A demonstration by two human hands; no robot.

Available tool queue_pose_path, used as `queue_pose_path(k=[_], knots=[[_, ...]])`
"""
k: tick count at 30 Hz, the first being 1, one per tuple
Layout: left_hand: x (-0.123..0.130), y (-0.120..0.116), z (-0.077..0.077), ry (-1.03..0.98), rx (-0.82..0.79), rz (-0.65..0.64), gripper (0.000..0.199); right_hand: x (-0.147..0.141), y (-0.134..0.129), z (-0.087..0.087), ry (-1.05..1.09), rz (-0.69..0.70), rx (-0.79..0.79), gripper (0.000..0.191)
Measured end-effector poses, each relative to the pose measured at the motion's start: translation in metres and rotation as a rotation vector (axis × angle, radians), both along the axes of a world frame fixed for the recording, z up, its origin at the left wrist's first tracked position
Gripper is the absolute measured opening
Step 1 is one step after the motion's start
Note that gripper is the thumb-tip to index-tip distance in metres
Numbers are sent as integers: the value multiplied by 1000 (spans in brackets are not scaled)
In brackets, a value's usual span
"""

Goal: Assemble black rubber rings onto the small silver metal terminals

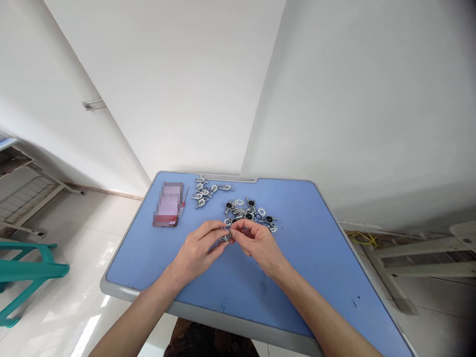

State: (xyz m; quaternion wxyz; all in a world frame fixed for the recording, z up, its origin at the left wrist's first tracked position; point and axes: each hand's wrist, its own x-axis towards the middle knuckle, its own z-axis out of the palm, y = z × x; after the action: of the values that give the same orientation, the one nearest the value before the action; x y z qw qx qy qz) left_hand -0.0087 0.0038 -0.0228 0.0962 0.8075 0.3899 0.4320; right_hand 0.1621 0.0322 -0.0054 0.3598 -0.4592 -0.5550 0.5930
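Note:
Both hands meet over the middle of the blue table. Between the thumb and fingers of my left hand (201,245) is a small metal fitting (224,238). My right hand (256,243) pinches at the same fitting from the right, its fingertips touching those of the left; what exactly they grip is too small to make out. Just beyond the hands lies a loose pile of metal parts (262,211), with flat oval plates and pieces with round black discs. Farther left at the back sits a group of similar metal fittings (201,202) without black discs.
On the table (141,263), a phone (169,203) lies at the left with a screwdriver (183,202) beside it. A green stool (33,270) stands on the floor at left. A wall rises behind the table. Yellow cord (362,239) lies at right.

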Motion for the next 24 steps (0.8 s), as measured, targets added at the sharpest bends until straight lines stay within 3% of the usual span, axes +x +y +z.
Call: queue_pose_path(k=[7,16,24], knots=[[-1,-1,1,-41,-59,8,19,9,1,0,-102,1,180,19],[1,-1,3,56,-17,16,18,10,-4,7,-139,19,217,16],[0,-1,-1,111,-19,32,20,10,-3,-1,-260,37,445,10]])
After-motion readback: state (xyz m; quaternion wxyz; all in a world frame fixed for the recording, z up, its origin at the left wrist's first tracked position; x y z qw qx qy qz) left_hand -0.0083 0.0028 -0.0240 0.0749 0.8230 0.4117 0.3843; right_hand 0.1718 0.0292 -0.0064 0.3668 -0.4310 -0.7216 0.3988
